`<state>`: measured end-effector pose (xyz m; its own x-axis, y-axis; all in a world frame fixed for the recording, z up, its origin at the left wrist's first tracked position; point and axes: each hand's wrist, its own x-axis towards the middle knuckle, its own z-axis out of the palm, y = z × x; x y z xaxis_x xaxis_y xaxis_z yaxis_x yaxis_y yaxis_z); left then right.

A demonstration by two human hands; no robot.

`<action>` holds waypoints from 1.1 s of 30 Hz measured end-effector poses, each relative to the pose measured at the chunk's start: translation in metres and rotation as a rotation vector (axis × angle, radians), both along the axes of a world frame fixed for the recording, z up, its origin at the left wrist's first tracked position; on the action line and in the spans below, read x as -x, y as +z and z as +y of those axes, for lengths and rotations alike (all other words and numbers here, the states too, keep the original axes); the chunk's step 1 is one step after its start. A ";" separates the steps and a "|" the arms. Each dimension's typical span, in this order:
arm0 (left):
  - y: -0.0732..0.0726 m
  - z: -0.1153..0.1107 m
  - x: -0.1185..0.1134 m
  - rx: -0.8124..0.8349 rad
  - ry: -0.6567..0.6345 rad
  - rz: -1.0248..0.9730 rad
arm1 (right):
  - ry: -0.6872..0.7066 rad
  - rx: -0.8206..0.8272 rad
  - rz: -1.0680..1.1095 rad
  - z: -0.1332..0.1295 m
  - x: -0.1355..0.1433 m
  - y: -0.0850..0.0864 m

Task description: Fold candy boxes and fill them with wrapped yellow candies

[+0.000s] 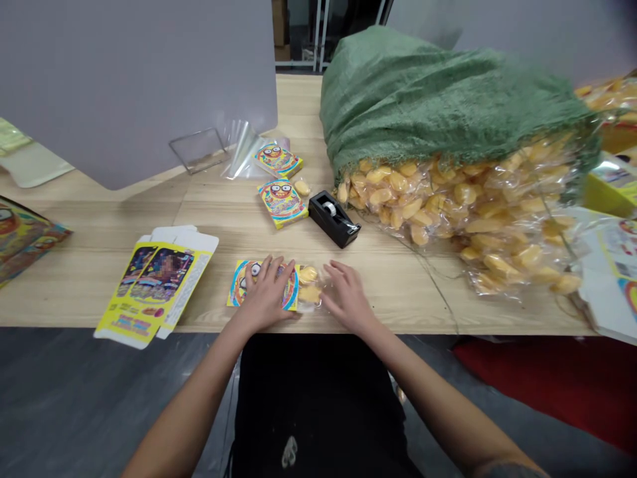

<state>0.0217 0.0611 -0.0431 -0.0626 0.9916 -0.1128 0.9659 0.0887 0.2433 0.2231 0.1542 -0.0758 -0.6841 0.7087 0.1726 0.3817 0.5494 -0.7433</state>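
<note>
Your left hand (266, 292) flat with fingers spread on the colourful box (263, 285) at the tabletop's (398, 292) near edge, your right hand (346, 295) open on the clear bag of yellow pieces (309, 287) at its 3 o'clock, tape dispenser (333, 218) at 1 o'clock, green sack (438, 106) beyond, flattened cartons (156, 279) at 9 o'clock.

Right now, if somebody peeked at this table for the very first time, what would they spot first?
Probably the big green sack on the far right of the table, spilling clear bags of yellow pieces toward the front edge. Next, at the near edge, the left hand lies flat on a bright cartoon box, while the right hand rests beside a small clear packet of those yellow pieces.
</note>
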 end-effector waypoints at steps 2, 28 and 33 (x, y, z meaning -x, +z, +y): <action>0.000 0.001 -0.001 -0.012 0.002 0.002 | -0.111 0.297 -0.021 0.006 -0.004 0.004; -0.017 0.016 0.003 0.011 0.001 0.235 | -0.848 -0.046 0.096 0.110 -0.132 0.052; -0.014 0.023 -0.004 0.035 0.010 0.246 | -1.310 -0.216 0.055 0.160 -0.255 0.043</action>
